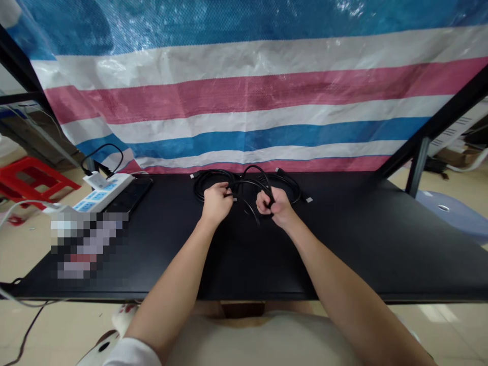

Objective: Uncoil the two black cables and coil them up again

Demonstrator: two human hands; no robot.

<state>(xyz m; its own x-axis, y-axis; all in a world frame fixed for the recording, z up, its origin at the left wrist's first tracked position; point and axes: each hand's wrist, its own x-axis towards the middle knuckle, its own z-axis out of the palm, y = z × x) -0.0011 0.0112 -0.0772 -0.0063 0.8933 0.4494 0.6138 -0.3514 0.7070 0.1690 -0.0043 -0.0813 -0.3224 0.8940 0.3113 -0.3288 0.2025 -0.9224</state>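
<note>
A tangle of black cables (249, 179) lies at the far middle of the black table (343, 244), with small white tags at its ends. My left hand (216, 201) is closed on a strand at the bundle's left side. My right hand (273, 205) grips a looped strand at the bundle's right side, and a short cable end hangs down between the two hands. Both forearms reach forward from the near edge.
A white power strip (102, 190) with a plugged-in black lead sits at the far left, beside a dark flat device (131, 195). A striped tarpaulin (244, 101) hangs behind the table. A red stool (30, 178) stands left, a pale stool (452, 216) right.
</note>
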